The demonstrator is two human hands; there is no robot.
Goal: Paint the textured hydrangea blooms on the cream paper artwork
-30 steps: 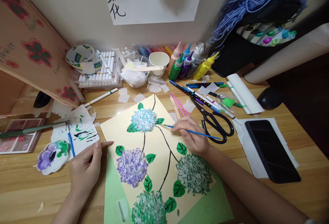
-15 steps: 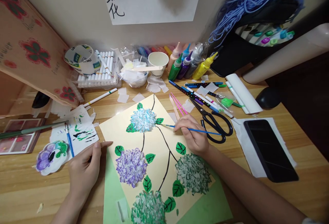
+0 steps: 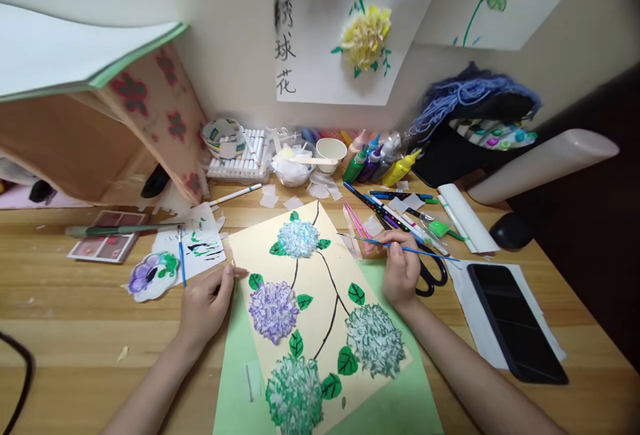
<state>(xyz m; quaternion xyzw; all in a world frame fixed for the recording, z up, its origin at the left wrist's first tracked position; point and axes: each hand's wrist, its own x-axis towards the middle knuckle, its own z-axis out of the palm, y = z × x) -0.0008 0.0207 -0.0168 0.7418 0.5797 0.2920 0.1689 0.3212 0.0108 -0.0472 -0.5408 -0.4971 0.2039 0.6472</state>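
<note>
My right hand (image 3: 403, 272) grips a thin blue paintbrush (image 3: 425, 250), its tip held over the right edge of the cream sheet (image 3: 325, 282), apart from the leaves. The sheet bears crumpled-paper flower heads: a blue one (image 3: 299, 238), a purple one (image 3: 273, 312), a grey-green one (image 3: 376, 340) and a green one (image 3: 295, 395). Black stems and green leaves are painted between them. Beside the sheet's left edge rests my left hand (image 3: 207, 302), empty, index finger stretched to the paper and the other fingers loosely curled. Green paper (image 3: 415, 395) lies underneath.
To the left are a flower-shaped palette (image 3: 153, 275), a second blue brush (image 3: 181, 258) and a paint-marked paper (image 3: 205, 248). Black-handled scissors (image 3: 440, 272) lie by my right hand, with a phone (image 3: 517, 322) farther right. Paint bottles (image 3: 400, 168) and a paper cup (image 3: 331, 153) stand behind.
My right hand has drawn the brush back to the right, away from the leaf by the blue flower. The view has tilted up, showing more wall. My left hand stays by the sheet's edge.
</note>
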